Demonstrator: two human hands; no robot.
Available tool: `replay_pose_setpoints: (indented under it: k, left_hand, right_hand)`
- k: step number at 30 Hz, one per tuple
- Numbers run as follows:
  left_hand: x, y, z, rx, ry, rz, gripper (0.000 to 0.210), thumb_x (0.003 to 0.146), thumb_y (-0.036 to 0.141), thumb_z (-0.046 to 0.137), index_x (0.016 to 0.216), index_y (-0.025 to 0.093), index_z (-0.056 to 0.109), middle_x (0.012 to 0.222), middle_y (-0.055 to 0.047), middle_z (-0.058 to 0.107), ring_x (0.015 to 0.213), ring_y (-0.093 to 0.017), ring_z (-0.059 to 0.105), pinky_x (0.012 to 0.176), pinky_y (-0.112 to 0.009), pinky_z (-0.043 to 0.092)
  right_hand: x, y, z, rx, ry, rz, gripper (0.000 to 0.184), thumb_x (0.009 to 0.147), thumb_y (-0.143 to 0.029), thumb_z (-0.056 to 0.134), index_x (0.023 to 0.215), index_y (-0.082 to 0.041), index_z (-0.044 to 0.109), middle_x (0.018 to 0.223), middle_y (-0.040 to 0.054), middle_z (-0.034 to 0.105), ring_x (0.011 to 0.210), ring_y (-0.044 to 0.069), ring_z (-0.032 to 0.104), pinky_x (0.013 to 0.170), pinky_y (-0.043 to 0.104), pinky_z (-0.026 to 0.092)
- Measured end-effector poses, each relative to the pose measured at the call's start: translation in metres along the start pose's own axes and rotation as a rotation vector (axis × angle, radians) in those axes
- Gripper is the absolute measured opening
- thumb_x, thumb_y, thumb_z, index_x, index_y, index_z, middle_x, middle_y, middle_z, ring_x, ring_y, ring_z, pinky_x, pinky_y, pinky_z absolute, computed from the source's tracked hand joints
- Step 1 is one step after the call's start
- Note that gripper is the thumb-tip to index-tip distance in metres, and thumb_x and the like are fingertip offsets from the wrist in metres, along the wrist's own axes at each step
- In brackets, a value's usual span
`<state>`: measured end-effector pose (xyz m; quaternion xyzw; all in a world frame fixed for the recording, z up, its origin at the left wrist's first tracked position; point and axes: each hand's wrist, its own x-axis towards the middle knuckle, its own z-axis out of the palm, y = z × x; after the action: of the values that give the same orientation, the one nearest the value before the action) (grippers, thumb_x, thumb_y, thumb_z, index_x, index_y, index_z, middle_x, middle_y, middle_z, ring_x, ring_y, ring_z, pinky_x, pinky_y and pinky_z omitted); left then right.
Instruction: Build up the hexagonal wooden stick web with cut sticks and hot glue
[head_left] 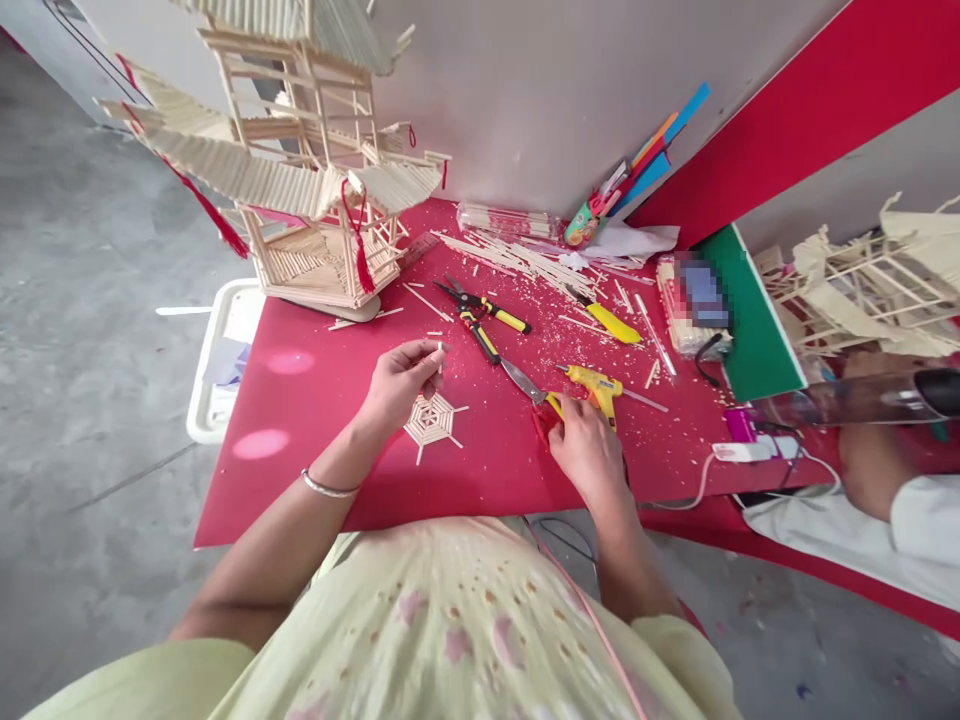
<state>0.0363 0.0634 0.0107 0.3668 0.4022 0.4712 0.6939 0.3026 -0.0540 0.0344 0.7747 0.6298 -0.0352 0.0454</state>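
My left hand [409, 378] pinches a short piece of wooden stick [440, 352] upright between thumb and fingertips. Just below it on the red tabletop lies a flat hexagonal web of sticks [433, 420], partly covered by my fingers. My right hand [587, 445] is closed at the red and yellow handles of a pair of scissors [525, 383], whose blades point away to the left. Beside that hand rests a yellow hot glue gun [596, 385] with a glue stick in its back. Pliers-like cutters with black and yellow handles [484, 320] lie beyond the scissors.
A tall stick pagoda [315, 265] with red tassels stands at back left. Loose sticks [517, 262], shavings and a yellow-handled knife [613, 322] are scattered behind. A pen holder [585, 222] leans by the wall. At right, another person's arm [870, 460] is near a clear bottle [840, 400].
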Motion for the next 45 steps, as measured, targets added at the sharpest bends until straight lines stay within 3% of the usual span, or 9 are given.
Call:
replay_pose_setpoints:
  k: [4, 8, 12, 15, 19, 23, 27, 38, 45]
  left_hand:
    - [-0.003, -0.004, 0.002, 0.015, -0.017, 0.010, 0.043, 0.069, 0.046, 0.091, 0.093, 0.015, 0.075, 0.056, 0.001, 0.062, 0.044, -0.007, 0.051, 0.040, -0.019, 0.034]
    - [-0.003, -0.002, 0.002, 0.024, 0.024, 0.042, 0.046, 0.066, 0.048, 0.093, 0.091, 0.015, 0.075, 0.057, 0.001, 0.063, 0.043, -0.008, 0.052, 0.039, -0.019, 0.035]
    - [0.000, 0.003, -0.005, 0.034, 0.080, 0.067, 0.048, 0.065, 0.049, 0.093, 0.091, 0.014, 0.075, 0.057, 0.000, 0.064, 0.043, -0.008, 0.054, 0.040, -0.019, 0.040]
    - [0.000, 0.006, -0.012, 0.078, 0.092, 0.105, 0.046, 0.069, 0.048, 0.091, 0.095, 0.014, 0.076, 0.059, 0.000, 0.066, 0.044, -0.008, 0.056, 0.042, -0.019, 0.044]
    - [-0.003, 0.007, -0.011, 0.157, 0.093, 0.134, 0.044, 0.073, 0.049, 0.089, 0.098, 0.015, 0.076, 0.059, -0.001, 0.067, 0.045, -0.009, 0.058, 0.043, -0.019, 0.045]
    - [-0.007, 0.008, -0.006, 0.231, 0.068, 0.146, 0.043, 0.076, 0.051, 0.086, 0.096, 0.014, 0.075, 0.056, -0.001, 0.066, 0.044, -0.009, 0.054, 0.044, -0.020, 0.043]
    - [-0.007, 0.006, -0.006, 0.323, 0.024, 0.192, 0.035, 0.085, 0.049, 0.079, 0.096, 0.016, 0.076, 0.058, -0.001, 0.066, 0.045, -0.009, 0.052, 0.046, -0.021, 0.043]
    - [-0.008, 0.012, 0.002, 0.460, 0.091, 0.276, 0.013, 0.085, 0.030, 0.074, 0.084, 0.018, 0.078, 0.057, 0.001, 0.063, 0.047, -0.009, 0.052, 0.047, -0.021, 0.040]
    - [-0.006, 0.011, 0.015, 0.521, 0.054, 0.276, 0.018, 0.089, 0.034, 0.071, 0.087, 0.018, 0.078, 0.056, 0.000, 0.063, 0.045, -0.009, 0.051, 0.046, -0.021, 0.039]
  right_hand:
    - [-0.016, 0.013, 0.021, -0.087, 0.032, -0.092, 0.064, 0.091, -0.009, 0.048, 0.155, -0.014, 0.046, 0.126, 0.0207, 0.066, 0.114, 0.032, 0.064, 0.095, 0.042, 0.053]
    - [-0.012, 0.020, 0.022, -0.029, 0.017, -0.128, 0.075, 0.087, -0.011, 0.052, 0.160, -0.019, 0.039, 0.114, 0.0186, 0.070, 0.105, 0.034, 0.067, 0.087, 0.044, 0.055]
    - [-0.023, 0.030, 0.019, 0.260, -0.069, -0.046, 0.070, 0.090, -0.033, 0.064, 0.156, -0.029, 0.044, 0.112, 0.0129, 0.073, 0.104, 0.035, 0.070, 0.086, 0.047, 0.056]
    - [-0.036, 0.021, 0.014, 0.596, -0.124, -0.011, 0.073, 0.088, -0.054, 0.071, 0.153, -0.033, 0.046, 0.106, 0.0085, 0.072, 0.099, 0.033, 0.070, 0.086, 0.048, 0.057]
    - [-0.028, -0.024, 0.006, 0.925, -0.031, -0.200, 0.080, 0.090, -0.055, 0.070, 0.159, -0.031, 0.037, 0.117, 0.0093, 0.066, 0.111, 0.030, 0.066, 0.097, 0.046, 0.054]
    - [0.003, -0.069, 0.002, 0.783, 0.100, -0.304, 0.070, 0.095, -0.055, 0.064, 0.154, -0.023, 0.045, 0.114, 0.0124, 0.066, 0.109, 0.031, 0.063, 0.100, 0.048, 0.050]
    - [0.022, -0.089, 0.001, 0.620, 0.090, -0.352, 0.064, 0.099, -0.056, 0.058, 0.153, -0.023, 0.047, 0.124, 0.0168, 0.064, 0.117, 0.036, 0.062, 0.096, 0.046, 0.051]
    - [0.026, -0.101, -0.002, 0.550, 0.053, -0.371, 0.057, 0.103, -0.056, 0.051, 0.149, -0.022, 0.047, 0.120, 0.0169, 0.067, 0.112, 0.035, 0.065, 0.089, 0.042, 0.052]
    - [0.025, -0.096, -0.002, 0.606, 0.032, -0.341, 0.045, 0.099, -0.031, 0.053, 0.143, -0.020, 0.049, 0.126, 0.0154, 0.069, 0.110, 0.032, 0.067, 0.090, 0.040, 0.052]
